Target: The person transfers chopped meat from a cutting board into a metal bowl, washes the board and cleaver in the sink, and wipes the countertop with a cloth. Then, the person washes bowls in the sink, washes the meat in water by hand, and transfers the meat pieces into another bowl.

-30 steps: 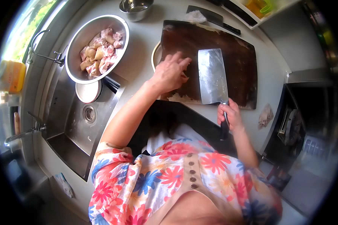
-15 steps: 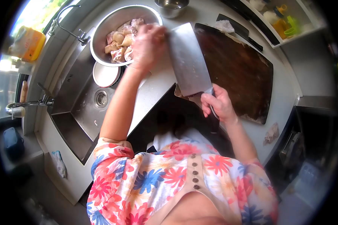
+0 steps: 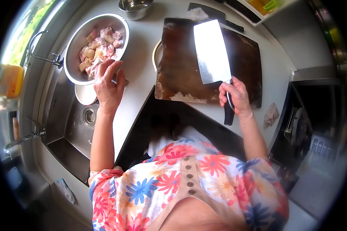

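Observation:
My right hand (image 3: 237,96) grips the dark handle of a cleaver (image 3: 212,52). Its broad, shiny blade is held above the dark brown chopping board (image 3: 181,71), pointing away from me. My left hand (image 3: 108,86) is open, its fingers bent and apart, at the near right rim of a large steel bowl (image 3: 70,63). Whether the fingertips touch the rim I cannot tell. Chunks of raw meat with pale skin (image 3: 100,46) lie heaped in the bowl. The board's near edge is worn and chipped.
A steel sink (image 3: 71,127) with a white round lid or dish (image 3: 85,94) and taps lies at left. A smaller steel bowl (image 3: 135,8) stands at the back. Behind the board lie another dark knife (image 3: 212,15) and a crumpled white wad (image 3: 197,14). A crumpled cloth (image 3: 271,115) is at right.
My left hand has drawn back from the meat bowl towards me. The cleaver in my right hand has moved from the board's left side to over the board. The view has shifted right.

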A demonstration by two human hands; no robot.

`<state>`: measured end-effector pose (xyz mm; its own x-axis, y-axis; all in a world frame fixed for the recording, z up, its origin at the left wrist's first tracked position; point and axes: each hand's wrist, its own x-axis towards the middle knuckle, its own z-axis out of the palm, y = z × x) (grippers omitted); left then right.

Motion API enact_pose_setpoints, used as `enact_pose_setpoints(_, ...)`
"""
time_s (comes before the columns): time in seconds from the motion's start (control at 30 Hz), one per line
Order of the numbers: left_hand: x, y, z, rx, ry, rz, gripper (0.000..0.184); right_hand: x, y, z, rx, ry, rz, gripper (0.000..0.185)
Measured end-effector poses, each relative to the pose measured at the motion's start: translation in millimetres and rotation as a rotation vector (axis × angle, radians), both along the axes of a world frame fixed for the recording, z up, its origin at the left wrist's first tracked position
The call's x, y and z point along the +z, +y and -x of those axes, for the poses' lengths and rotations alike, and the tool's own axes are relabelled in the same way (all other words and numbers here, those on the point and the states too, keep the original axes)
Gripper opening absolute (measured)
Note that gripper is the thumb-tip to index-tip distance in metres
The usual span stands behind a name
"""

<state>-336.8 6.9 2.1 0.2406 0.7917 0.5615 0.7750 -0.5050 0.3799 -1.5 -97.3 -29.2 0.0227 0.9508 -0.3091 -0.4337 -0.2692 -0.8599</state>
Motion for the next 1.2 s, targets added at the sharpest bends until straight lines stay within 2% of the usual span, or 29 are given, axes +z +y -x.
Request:
enact_pose_setpoints(0.13,-27,-10,-38,-0.079,-0.021,0.241,0.019,-3,-11,-52,-0.082,-0.066,-0.007,0.007)
enact_pose_setpoints(0.17,-32,-10,-51,-0.065,-0.117,0.401,0.017,-2,-14,-63,-0.109,-0.056,0.005,0.006)
enact_pose_setpoints(0.23,-46,0,-68,-0.073,-0.091,0.445,0.018,-1,-27,-87,-0.177,-0.072,0.005,0.005)
enact_pose_setpoints(0.37,-64,16,-88,-0.072,-0.087,0.416,0.02,-4,-57,-118,-0.324,-0.078,0.022,0.006)
enact_pose_setpoints(0.43,-71,25,-83,0.016,-0.009,0.401,0.025,-8,-62,-127,-0.352,-0.096,0.031,0.005)
enact_pose_setpoints(0.5,-72,35,-81,0.113,-0.001,0.456,0.028,-12,-60,-139,-0.376,-0.111,0.037,0.013)
enact_pose_setpoints(0.57,-82,45,-92,0.148,-0.008,0.417,0.032,-46,-71,-198,-0.238,0.224,0.037,0.024)
enact_pose_setpoints(0.67,-96,48,-129,0.176,0.105,0.437,0.032,-72,-89,-269,-0.281,0.315,0.145,0.032)
enact_pose_setpoints(0.77,-102,51,-160,0.185,0.212,0.441,0.027,-116,-119,-319,-0.52,0.436,0.104,0.025)
enact_pose_setpoints(0.9,-107,55,-176,0.154,0.29,0.438,0.023,-136,-155,-347,-0.613,0.425,0.135,0.023)
enact_pose_setpoints(1.03,-104,47,-176,0.172,0.339,0.412,0.022,-168,-177,-385,-0.548,0.391,0.202,0.022)
enact_pose_setpoints(1.13,-97,43,-172,0.189,0.325,0.493,0.021,-175,-195,-386,-0.402,0.31,0.246,0.023)
enact_pose_setpoints(1.17,-94,46,-167,0.195,0.317,0.536,0.021,-174,-205,-381,-0.412,0.315,0.241,0.02)
enact_pose_setpoints(1.2,-94,51,-154,0.197,0.341,0.529,0.021,-168,-200,-366,-0.493,0.193,0.302,0.018)
